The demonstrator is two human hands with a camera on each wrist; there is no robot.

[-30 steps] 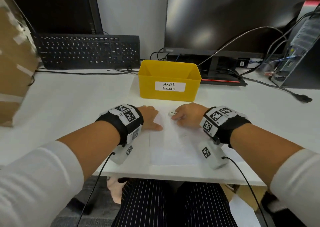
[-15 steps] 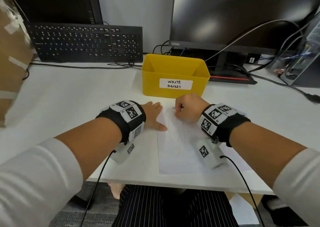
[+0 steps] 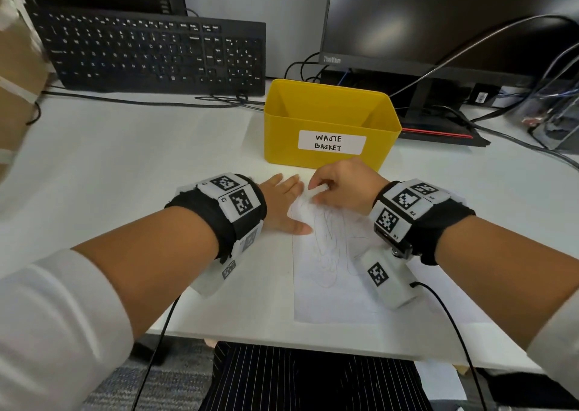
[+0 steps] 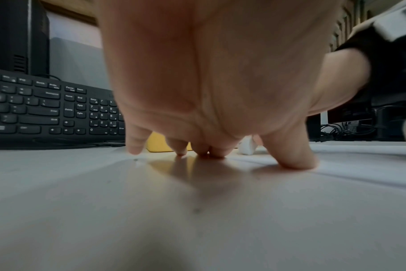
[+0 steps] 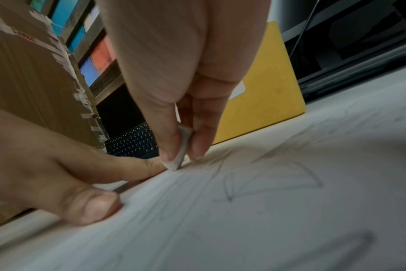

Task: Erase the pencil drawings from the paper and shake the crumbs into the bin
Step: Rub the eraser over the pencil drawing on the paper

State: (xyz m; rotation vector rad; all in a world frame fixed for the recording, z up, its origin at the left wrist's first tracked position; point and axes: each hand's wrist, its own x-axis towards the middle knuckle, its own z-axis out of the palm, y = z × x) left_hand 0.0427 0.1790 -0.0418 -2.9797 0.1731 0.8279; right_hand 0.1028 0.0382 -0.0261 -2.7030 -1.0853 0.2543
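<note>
The paper [image 3: 326, 273] lies flat on the white desk [image 3: 131, 172], just in front of the yellow bin [image 3: 329, 122], probably so that the crumbs have only a short way to go afterwards. The left hand [image 3: 282, 204] rests at the paper's left edge with straight, spread fingers and grips nothing; it seems to press there so the sheet does not slide. The right hand [image 3: 341, 185], at the paper's far end near the bin, pinches a small white eraser [image 5: 181, 152] between thumb and fingers, its corner touching the pencil drawings [image 5: 267, 176], which remain clearly visible.
</note>
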